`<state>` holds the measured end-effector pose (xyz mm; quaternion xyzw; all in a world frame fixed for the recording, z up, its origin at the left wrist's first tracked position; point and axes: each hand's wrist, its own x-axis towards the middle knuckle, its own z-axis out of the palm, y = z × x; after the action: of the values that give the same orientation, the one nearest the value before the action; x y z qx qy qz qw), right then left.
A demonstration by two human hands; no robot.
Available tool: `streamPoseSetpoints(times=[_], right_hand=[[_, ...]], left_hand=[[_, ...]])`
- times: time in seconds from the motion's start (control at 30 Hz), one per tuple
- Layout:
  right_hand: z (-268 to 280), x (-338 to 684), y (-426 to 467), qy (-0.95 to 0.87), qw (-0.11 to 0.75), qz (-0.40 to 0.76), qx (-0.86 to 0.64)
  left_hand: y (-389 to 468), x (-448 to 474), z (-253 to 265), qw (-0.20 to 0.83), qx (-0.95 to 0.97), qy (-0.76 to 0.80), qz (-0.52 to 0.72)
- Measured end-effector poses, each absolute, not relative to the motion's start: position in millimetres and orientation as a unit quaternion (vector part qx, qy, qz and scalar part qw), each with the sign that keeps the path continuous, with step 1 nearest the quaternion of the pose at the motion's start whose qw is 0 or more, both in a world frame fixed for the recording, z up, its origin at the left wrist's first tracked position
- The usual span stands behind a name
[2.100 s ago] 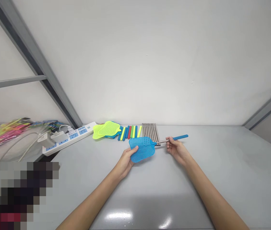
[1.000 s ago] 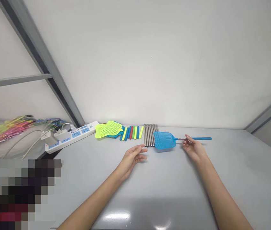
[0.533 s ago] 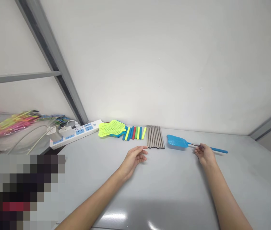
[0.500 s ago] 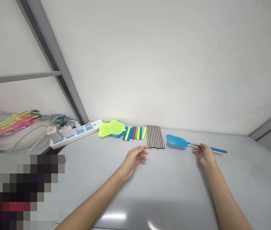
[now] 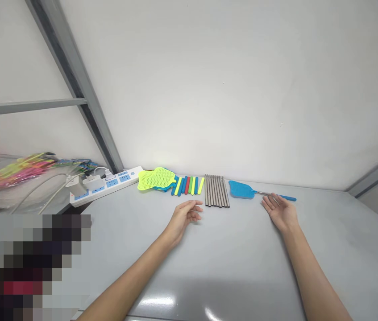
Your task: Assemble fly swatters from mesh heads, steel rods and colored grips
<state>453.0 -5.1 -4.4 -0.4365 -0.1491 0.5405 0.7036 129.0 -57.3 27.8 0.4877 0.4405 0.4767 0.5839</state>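
A blue fly swatter [image 5: 242,190] lies on the grey table, its metal rod and blue handle pointing right. My right hand [image 5: 280,213] is at its rod, palm turned up and fingers stretched out; the fingertips overlap the rod, and I cannot tell if they touch it. Left of the swatter a row of metal tubes [image 5: 217,191] lies side by side. My left hand [image 5: 184,218] hovers just in front of the tubes' left end, fingers loosely bent and apart, holding nothing. Beyond it are several coloured handle grips [image 5: 189,185] in blue, yellow, red and green.
Yellow and blue swatter heads [image 5: 158,179] are piled near the wall. A white power strip [image 5: 108,186] with plugs and cables lies at the left. Plastic-bagged colourful items [image 5: 24,171] sit beyond it. A grey metal frame post [image 5: 75,80] rises at the left.
The blue fly swatter has moved slightly left and back, down onto the table. My right hand has let go of its rod and opened, palm up. My left hand has shifted slightly left.
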Motion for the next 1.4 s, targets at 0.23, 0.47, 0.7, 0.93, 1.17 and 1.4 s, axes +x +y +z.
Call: streamPoseSetpoints(times=[0.23, 0.47, 0.7, 0.93, 1.17, 1.4], right_hand=[[-3.5, 442.8, -7.1, -0.218, 0.677, 0.544, -0.444], [5.3, 394.0, -18.3, -0.34, 0.544, 0.609, -0.466], [13.9, 371.6, -29.9, -0.358, 0.512, 0.675, -0.392], [14.9, 378.2, -28.5, -0.364, 0.497, 0.671, -0.413], [20.4, 372.8, -33.7, -0.365, 0.5, 0.705, -0.345], [23.5, 369.5, -36.3, -0.353, 0.49, 0.726, -0.33]], left_hand=[[-33.0, 99.8, 21.4, 0.271, 0.62, 0.565, 0.472], [-10.6, 63.8, -0.1, 0.056, 0.626, 0.662, 0.408], [-4.0, 51.4, -5.0, 0.042, 0.648, 0.651, 0.393], [-2.0, 54.3, -4.1, 0.025, 0.639, 0.654, 0.404], [-0.8, 56.9, -2.2, 0.011, 0.624, 0.655, 0.426], [-1.0, 56.2, 0.7, -0.013, 0.603, 0.65, 0.462]])
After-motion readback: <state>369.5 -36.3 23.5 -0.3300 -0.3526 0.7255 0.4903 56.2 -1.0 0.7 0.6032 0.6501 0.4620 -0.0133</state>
